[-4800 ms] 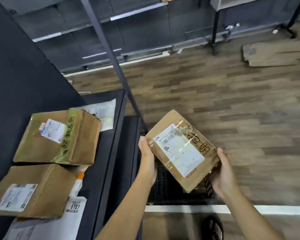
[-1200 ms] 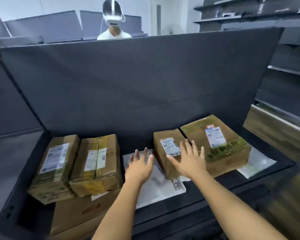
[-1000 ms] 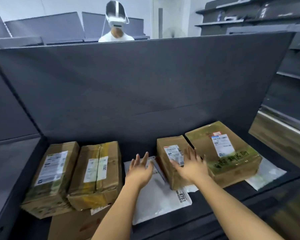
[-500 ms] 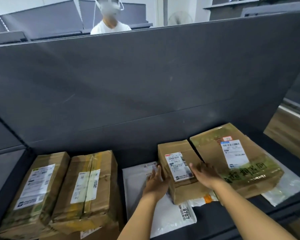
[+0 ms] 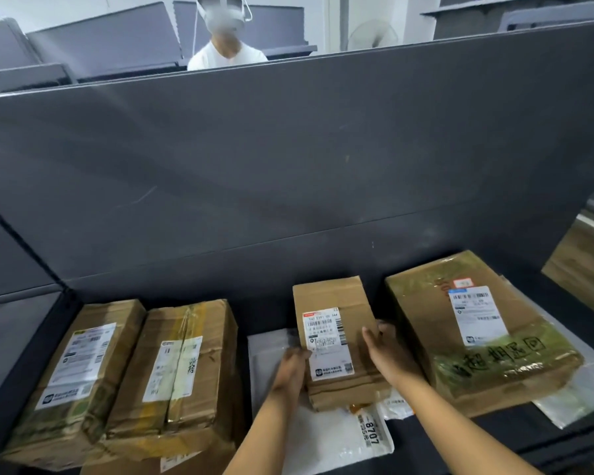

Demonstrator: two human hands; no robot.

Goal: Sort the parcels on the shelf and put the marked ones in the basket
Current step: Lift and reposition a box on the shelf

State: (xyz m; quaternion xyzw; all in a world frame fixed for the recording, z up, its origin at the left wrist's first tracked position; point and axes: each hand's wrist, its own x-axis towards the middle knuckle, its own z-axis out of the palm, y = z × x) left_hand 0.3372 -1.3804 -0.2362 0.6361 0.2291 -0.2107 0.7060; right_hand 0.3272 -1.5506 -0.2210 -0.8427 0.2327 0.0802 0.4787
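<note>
A small cardboard parcel (image 5: 333, 320) with a white label lies in the middle of the dark shelf (image 5: 453, 430). My left hand (image 5: 290, 370) grips its left side and my right hand (image 5: 386, 351) grips its right side. To its right sits a bigger taped parcel (image 5: 474, 327) with black handwriting on its front edge. Two brown parcels (image 5: 79, 375) (image 5: 182, 368) lie side by side at the left. A white mailer bag (image 5: 326, 437) marked 8707 lies under the small parcel. No basket is in view.
A tall dark back panel (image 5: 288, 173) closes the shelf behind the parcels. Another box (image 5: 186, 466) shows at the bottom edge below the left parcels. A clear plastic bag (image 5: 583, 385) lies under the big parcel. A person in white stands beyond the panel (image 5: 225, 49). Wooden floor (image 5: 583, 269) shows at right.
After holding a marked parcel over the basket, I turned to the shelf. Both hands reached in with fingers spread and closed on the sides of the small middle parcel.
</note>
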